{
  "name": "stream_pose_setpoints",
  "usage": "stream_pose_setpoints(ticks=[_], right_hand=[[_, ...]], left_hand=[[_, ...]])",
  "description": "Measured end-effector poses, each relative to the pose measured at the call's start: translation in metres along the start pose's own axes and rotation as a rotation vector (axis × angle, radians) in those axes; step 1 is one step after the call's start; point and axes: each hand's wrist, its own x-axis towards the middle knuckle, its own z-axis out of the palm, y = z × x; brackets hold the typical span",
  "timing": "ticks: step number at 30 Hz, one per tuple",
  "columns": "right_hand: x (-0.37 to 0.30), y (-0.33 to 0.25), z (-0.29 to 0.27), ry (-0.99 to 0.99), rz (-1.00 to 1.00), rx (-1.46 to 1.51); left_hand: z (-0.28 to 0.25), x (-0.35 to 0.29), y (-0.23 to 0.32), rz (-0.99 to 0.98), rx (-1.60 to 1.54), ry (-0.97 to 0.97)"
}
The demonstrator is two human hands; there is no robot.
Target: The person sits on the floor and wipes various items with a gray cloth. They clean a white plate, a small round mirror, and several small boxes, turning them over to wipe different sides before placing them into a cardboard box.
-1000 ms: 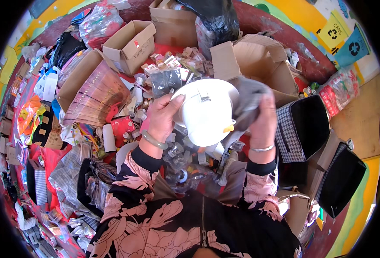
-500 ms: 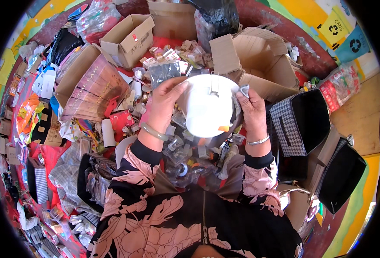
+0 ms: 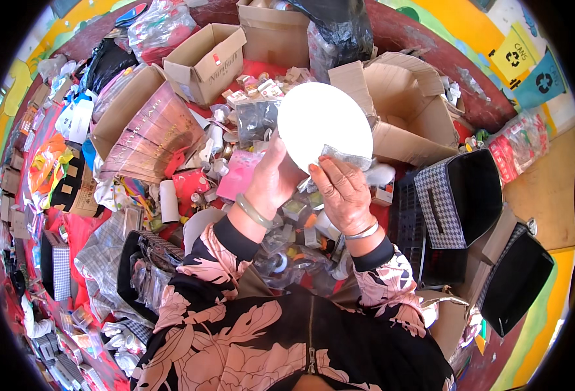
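In front of me, a round white downlight [image 3: 323,120] is tilted so that its smooth flat face shows. My left hand [image 3: 269,173] is closed on its lower left side, with the fingers partly hidden behind it. A small grey cloth [image 3: 347,157] is pinched in my right hand [image 3: 343,195] and lies against the lower edge of the white face. Below my hands, clear plastic packaging [image 3: 287,260] and small bits are heaped in front of my lap.
An open cardboard box [image 3: 401,98] stands at the far right, and another box [image 3: 206,65] at the far left. Black-lined houndstooth bins [image 3: 460,195] are on the right. A pink fan-patterned carton [image 3: 147,133] leans on the left, beside a white roll [image 3: 169,201].
The downlight has turned from its side, where a spring clip showed, to its flat face. My right hand has moved left and down, bringing the grey cloth onto that face.
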Motion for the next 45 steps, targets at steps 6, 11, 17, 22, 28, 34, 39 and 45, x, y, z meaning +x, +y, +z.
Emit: stream_pose_setpoints(ticks=[6, 11, 17, 22, 28, 34, 39, 45], right_hand=[[0.005, -0.005, 0.002, -0.043, 0.002, 0.083], [0.019, 0.015, -0.021, -0.043, 0.024, -0.022], [-0.008, 0.079, -0.068, 0.538, 1.028, 0.31], [-0.002, 0.082, -0.101, 0.74, 1.059, 1.468], [0.027, 0.051, -0.101, 0.703, 0.617, 1.918], [0.013, 0.059, -0.041, 0.22, 1.152, 0.883], [0.012, 0.042, -0.022, -0.129, 0.565, 0.152], [0.002, 0.037, -0.001, -0.195, 0.414, -0.02]], left_hand=[[-0.007, -0.005, -0.006, 0.076, 0.181, 0.143], [-0.011, 0.001, 0.002, 0.058, 0.088, 0.228], [-0.019, 0.003, 0.003, 0.117, 0.037, 0.143], [-0.016, -0.002, -0.005, 0.063, 0.125, 0.136], [-0.013, 0.001, -0.014, 0.005, 0.173, 0.126], [-0.012, 0.005, -0.015, -0.046, 0.202, 0.003], [-0.008, 0.001, -0.014, -0.049, 0.17, 0.123], [-0.01, -0.001, -0.014, -0.018, 0.274, 0.064]])
